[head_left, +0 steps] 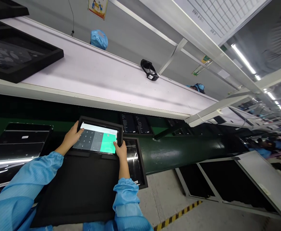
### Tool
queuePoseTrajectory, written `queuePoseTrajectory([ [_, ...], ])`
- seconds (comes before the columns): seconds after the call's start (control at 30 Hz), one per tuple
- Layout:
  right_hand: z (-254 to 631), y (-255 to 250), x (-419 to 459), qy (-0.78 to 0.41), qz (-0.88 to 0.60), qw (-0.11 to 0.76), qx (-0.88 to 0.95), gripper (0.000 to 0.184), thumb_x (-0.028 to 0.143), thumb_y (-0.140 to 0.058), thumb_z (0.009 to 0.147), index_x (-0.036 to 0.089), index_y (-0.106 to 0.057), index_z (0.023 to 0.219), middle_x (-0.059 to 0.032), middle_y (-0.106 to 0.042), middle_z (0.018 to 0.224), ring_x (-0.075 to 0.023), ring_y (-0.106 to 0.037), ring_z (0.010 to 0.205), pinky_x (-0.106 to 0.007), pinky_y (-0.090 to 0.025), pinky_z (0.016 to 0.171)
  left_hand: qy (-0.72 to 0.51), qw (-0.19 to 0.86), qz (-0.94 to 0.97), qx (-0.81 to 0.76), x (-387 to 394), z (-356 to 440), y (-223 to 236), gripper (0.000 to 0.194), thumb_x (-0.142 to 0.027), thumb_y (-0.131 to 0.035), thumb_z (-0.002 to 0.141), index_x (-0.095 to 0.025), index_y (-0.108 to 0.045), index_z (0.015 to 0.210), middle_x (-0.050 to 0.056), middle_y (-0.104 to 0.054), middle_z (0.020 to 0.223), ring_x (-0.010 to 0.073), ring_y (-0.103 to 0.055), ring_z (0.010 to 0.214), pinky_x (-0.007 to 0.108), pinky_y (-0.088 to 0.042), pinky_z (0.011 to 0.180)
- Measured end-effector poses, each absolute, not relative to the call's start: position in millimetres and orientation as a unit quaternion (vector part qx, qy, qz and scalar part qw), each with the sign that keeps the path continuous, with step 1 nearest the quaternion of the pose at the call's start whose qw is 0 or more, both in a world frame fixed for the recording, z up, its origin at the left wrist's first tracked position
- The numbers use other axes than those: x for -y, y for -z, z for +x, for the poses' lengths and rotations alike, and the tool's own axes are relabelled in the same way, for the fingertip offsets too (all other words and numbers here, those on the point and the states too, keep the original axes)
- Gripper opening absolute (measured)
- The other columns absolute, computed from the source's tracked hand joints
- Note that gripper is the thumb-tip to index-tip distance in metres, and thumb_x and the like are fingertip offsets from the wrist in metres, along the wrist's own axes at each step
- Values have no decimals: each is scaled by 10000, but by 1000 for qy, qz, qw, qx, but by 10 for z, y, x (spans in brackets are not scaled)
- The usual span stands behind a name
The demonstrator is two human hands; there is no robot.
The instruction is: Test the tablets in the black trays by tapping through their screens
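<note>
Between my two hands is a tablet in a black frame, tilted toward me. Its lit screen shows a calculator keypad with a bright green panel at the right. My left hand grips the left edge, thumb over the screen's upper left corner. My right hand has hold of the right edge, thumb on the green panel's side. A black padded board lies just below the tablet, in front of my body. Partly behind my right hand, a dark panel in a black frame rests at the right.
Left of me lie glossy dark panels. Along the green conveyor sit several dark screens. The white shelf above holds a black tray and a black strapped device. A white-framed rack stands at right.
</note>
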State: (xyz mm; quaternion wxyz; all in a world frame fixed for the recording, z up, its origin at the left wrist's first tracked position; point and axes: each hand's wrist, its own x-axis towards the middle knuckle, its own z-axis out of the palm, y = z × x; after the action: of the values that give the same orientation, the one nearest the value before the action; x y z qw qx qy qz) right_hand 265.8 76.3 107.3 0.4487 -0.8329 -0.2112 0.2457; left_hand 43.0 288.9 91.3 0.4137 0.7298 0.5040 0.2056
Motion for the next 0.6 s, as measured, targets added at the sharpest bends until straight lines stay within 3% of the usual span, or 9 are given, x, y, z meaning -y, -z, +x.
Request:
queuePoseTrajectory([
  [0.23, 2648, -1056, -687, -235, -815, 495, 190, 527, 578, -551, 837, 188, -626, 1182, -126, -677, 1224, -273, -636, 1145, -365, -492, 961, -209, 415, 732, -498, -2921, 416, -872, 740, -518, -409, 911, -195, -232, 1553, 122, -354, 1564, 350, -387, 1397, 473, -351, 1133],
  [0.6, 2678, -1000, -693, -230, -800, 521, 185, 525, 576, -598, 805, 174, -659, 1137, -128, -690, 1211, -298, -623, 1172, -384, -475, 1004, -205, 400, 756, -476, -2932, 414, -907, 797, -502, -509, 875, -209, -209, 1552, 147, -392, 1535, 369, -467, 1328, 466, -448, 1028],
])
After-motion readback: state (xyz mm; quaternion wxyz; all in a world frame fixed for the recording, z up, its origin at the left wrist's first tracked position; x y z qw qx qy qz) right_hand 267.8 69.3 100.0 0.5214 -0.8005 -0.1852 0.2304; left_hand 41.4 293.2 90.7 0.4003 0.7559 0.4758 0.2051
